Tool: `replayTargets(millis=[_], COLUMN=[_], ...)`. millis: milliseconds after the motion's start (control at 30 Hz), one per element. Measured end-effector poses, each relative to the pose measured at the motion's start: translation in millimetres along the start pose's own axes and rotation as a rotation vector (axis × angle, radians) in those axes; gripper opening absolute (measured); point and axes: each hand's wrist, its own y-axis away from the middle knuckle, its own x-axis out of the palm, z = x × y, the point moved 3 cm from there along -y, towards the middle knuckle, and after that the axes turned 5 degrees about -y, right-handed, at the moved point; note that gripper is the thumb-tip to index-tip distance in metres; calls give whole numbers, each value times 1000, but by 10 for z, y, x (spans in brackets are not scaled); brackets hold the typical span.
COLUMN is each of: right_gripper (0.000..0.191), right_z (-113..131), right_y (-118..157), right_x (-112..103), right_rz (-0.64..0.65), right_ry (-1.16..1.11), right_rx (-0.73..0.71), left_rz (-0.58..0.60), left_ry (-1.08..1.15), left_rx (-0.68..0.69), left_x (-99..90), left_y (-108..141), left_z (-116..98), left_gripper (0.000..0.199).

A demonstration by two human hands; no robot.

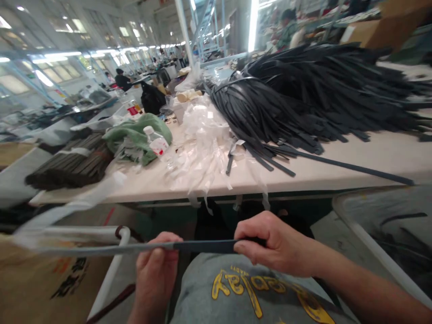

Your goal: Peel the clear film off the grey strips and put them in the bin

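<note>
A dark flat strip [205, 246] is stretched level between my two hands, just above my grey shirt. My left hand [157, 270] pinches it where the dark part meets a paler, translucent length [97, 249] that trails off to the left and blurs. My right hand [270, 243] is closed round the strip's right end. Beyond my hands, a large pile of dark strips [303, 94] lies on the pale table [337, 173]. Crumpled clear film [204, 121] lies left of that pile, some of it hanging over the front edge.
A plastic bottle [155, 141] rests against a green cloth [138, 130] on the table. Bundled brown strips [76, 162] lie at the left. White-rimmed containers flank me, the right one [388, 265] holding dark strips. People sit farther back.
</note>
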Motion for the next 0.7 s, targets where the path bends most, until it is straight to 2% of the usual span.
replayTargets(millis=[67, 133, 233, 300, 367, 433, 533, 600, 700], right_gripper=[27, 30, 29, 27, 22, 19, 36, 33, 29], right_z=[18, -10, -134, -247, -337, -373, -330, -282, -264], right_y=[-12, -90, -325, -485, -566, -539, -414, -405, -566], right_x=[-3, 72, 316, 474, 525, 429, 187, 153, 368], right_rz=[-12, 10, 15, 17, 48, 67, 42, 17, 13], right_ry=[160, 253, 346, 406, 405, 338, 257, 294, 336], right_rx=[5, 7, 37, 76, 94, 100, 110, 102, 55], left_rz=[-89, -136, -168, -181, -199, -235, -274, -246, -151], left_ry=[163, 325, 452, 465, 462, 476, 506, 502, 474], left_rx=[-308, -552, -754, -794, -773, -712, -637, -643, -674], left_x=[-56, -44, 16, 34, 15, -32, -87, -69, -2], left_y=[141, 266, 344, 317, 252, 181, 125, 131, 140], left_z=[315, 565, 762, 799, 793, 770, 763, 794, 845], left_gripper=[31, 31, 20, 9, 4, 4, 4, 8, 17])
